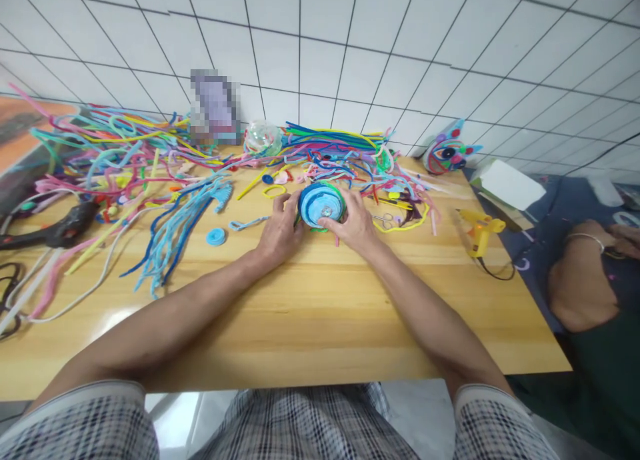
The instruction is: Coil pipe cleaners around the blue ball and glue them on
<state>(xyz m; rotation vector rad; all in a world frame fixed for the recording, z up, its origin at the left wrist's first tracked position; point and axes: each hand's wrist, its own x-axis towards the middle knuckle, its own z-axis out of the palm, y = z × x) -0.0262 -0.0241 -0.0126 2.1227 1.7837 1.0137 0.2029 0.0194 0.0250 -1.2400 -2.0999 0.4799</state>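
Note:
Between my hands is a round piece of coiled blue pipe cleaners [318, 201], dark blue at the rim and light blue inside, with some green at its edge. My left hand [281, 232] is closed around its left side. On the right side my right hand [354, 225] grips it, thumb near a small shiny round spot on the coil. A small light-blue coil [216, 237] lies on the table to the left, near a bent light-blue pipe cleaner [247, 224]. Beyond it spreads a bunch of light- and dark-blue pipe cleaners [175, 227].
Heaps of colored pipe cleaners [125, 140] line the back of the wooden table [300, 320]. A black glue gun [70, 227] lies left, a yellow glue gun [480, 233] right. Scissors [384, 218] lie beside my right hand. A colorful figure [449, 153] stands back right; another person's arm [583, 283] is beyond.

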